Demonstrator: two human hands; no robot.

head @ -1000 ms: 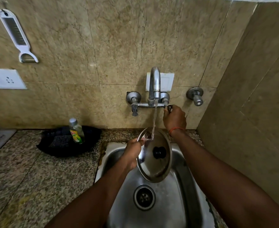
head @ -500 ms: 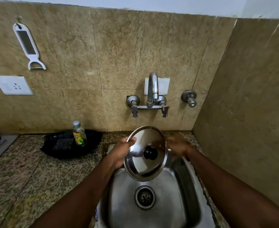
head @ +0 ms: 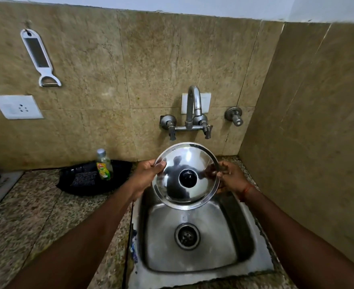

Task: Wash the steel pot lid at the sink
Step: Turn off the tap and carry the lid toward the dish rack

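Note:
The steel pot lid (head: 197, 161), round and shiny with a black knob in its middle, is held upright over the steel sink (head: 195, 261), its knob side facing me. My left hand (head: 144, 176) grips its left rim. My right hand (head: 232, 177) holds its right rim, partly behind the lid. The wall tap (head: 194, 109) stands above the lid; no water runs from it.
A dish-soap bottle (head: 104, 165) stands in a black tray (head: 117, 180) on the granite counter (head: 36, 222) left of the sink. A white peeler (head: 39, 57) and a socket plate (head: 17, 106) hang on the tiled wall. A side wall (head: 307, 142) closes in on the right.
My right hand left the tap handle, the water stopped, and that hand came down onto the lid's right rim. The lid turned more upright and rose a little.

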